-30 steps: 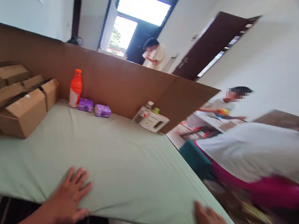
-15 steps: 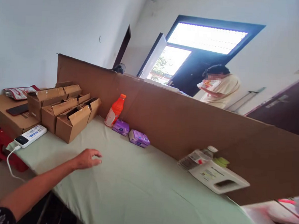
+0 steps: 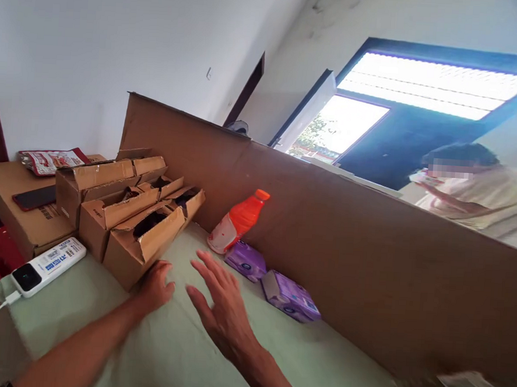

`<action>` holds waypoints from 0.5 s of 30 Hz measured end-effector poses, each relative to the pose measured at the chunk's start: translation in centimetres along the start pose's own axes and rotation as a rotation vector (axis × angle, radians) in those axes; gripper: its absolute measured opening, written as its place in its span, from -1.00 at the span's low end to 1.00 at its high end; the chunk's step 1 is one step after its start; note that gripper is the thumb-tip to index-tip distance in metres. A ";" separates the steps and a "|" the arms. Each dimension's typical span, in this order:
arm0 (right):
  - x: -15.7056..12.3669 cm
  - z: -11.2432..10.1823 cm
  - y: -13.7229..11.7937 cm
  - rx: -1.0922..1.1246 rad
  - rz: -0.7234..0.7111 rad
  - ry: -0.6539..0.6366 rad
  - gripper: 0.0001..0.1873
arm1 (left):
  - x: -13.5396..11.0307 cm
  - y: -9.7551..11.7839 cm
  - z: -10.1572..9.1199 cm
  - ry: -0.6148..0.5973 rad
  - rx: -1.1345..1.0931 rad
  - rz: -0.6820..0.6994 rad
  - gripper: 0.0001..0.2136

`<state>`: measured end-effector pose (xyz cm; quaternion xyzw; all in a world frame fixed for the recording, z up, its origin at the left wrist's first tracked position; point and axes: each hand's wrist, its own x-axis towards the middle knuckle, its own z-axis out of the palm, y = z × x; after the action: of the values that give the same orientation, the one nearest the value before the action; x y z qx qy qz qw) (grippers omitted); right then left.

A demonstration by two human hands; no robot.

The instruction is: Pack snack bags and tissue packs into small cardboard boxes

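Observation:
My left hand [image 3: 154, 287] is at the lower front corner of the nearest open cardboard box [image 3: 127, 255], fingers loosely bent, thumb apart, holding nothing. Whether it touches the box I cannot tell. To its right my right hand [image 3: 223, 308] hovers over the green cloth, open with fingers spread and nothing in it. Just beyond that hand stand an orange drink bottle [image 3: 242, 219] and two purple tissue packs [image 3: 245, 261], all along the cardboard partition. Several open boxes stand grouped at the left; dark contents show inside some of them.
A white power bank [image 3: 50, 265] with a cable lies at the table's left edge. Behind it, a large carton [image 3: 16, 214] carries a dark phone [image 3: 34, 197] and a red-white pouch [image 3: 52, 160]. A cardboard partition [image 3: 346, 251] spans the back; a person [image 3: 464, 188] is beyond it.
My right hand has come into view. My left hand has moved in beside the nearest box. The view has swung left and nearer, leaving the white jug blurred at the lower right.

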<state>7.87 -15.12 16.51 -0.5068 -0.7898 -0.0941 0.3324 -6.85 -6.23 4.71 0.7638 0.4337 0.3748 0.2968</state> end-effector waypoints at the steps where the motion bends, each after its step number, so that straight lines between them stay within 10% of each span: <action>1: 3.8 1.1 -0.8 0.056 -0.049 -0.010 -0.56 | -0.1 0.0 0.0 0.003 0.005 0.007 -0.72; 5: 12.6 2.6 -1.7 0.133 -0.144 -0.055 -0.50 | 0.0 -0.4 0.2 -0.022 0.008 -0.006 -0.69; 9: 13.1 0.2 -0.8 0.054 -0.231 -0.306 -0.38 | 0.0 -0.8 0.9 -0.037 -0.014 -0.094 -0.67; 15: 14.9 -0.1 -1.0 -0.136 -0.146 -0.757 -0.71 | -0.5 -0.5 1.9 0.001 -0.053 -0.198 -0.74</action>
<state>3.13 -4.64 26.00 -0.4691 -0.8825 0.0240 -0.0242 -5.65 -6.70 3.11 0.7088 0.4971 0.3552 0.3525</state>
